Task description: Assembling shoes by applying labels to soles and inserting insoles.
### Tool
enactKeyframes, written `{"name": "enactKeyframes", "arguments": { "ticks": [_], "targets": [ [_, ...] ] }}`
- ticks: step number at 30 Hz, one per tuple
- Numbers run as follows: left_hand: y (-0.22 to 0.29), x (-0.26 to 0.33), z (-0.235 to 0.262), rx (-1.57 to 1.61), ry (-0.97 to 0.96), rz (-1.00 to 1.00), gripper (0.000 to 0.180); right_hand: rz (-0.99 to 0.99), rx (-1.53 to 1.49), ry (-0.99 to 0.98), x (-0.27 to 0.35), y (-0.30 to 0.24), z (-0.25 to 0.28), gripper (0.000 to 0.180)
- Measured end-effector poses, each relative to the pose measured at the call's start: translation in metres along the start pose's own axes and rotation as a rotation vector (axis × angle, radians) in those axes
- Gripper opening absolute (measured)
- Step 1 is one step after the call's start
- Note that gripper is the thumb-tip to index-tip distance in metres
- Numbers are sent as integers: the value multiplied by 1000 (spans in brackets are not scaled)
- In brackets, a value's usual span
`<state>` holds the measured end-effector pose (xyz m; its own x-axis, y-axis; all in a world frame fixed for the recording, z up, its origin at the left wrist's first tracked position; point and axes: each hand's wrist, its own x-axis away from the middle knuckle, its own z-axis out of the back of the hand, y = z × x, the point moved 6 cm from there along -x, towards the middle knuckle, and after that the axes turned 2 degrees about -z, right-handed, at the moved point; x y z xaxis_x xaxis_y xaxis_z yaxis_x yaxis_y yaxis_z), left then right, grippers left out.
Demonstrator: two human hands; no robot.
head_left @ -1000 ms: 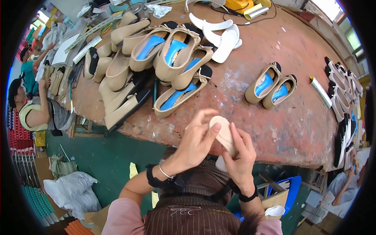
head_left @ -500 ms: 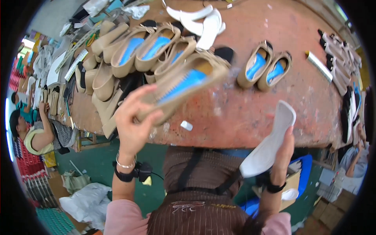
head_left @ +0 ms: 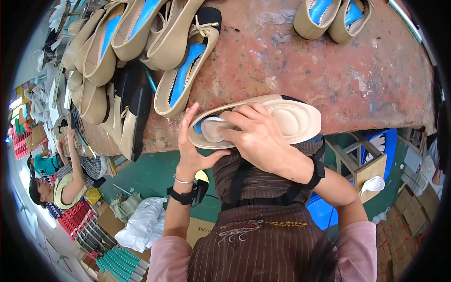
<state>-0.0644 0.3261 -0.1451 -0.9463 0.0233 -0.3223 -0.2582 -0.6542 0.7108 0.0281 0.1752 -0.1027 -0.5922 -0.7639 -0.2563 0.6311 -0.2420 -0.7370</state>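
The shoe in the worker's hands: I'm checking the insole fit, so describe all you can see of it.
The shoe is a beige flat lying on its side, opening toward the camera. A padded cream insole covers most of its blue lining. The left hand grips one end; the right hand presses the insole in.

Beige flat shoe [head_left: 263,117] — cream insole [head_left: 221,129] half-seated inside.

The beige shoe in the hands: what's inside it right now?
A cream insole lies inside the beige shoe, covering most of the blue lining. The right hand presses it down while the left hand grips the end. Under the fingers, the insole's fit is hidden.
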Motion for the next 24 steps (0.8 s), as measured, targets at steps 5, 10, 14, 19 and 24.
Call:
{"name": "enactKeyframes", "arguments": {
  "ticks": [5, 10, 14, 19, 24],
  "targets": [
    [1, -1, -1, 74, 78, -21, 139, -27, -42, 20, -6, -3, -16, 31],
    [-1, -3, -2, 80, 28, -50, 139, -62, -3, -62, -9, 1, -32, 31],
    [-1, -10, 3, 155, -29, 1, 133, -55, 51, -139, -9, -2, -36, 39],
    [-4, -15, 8, 241, -15, 9, 98, 180, -50, -320, -9, -8, -50, 50],
    [-15, -10, 2, 182, 43, 51, 33, 26, 147, -189, -11, -19, -53, 30]
  ]
}}
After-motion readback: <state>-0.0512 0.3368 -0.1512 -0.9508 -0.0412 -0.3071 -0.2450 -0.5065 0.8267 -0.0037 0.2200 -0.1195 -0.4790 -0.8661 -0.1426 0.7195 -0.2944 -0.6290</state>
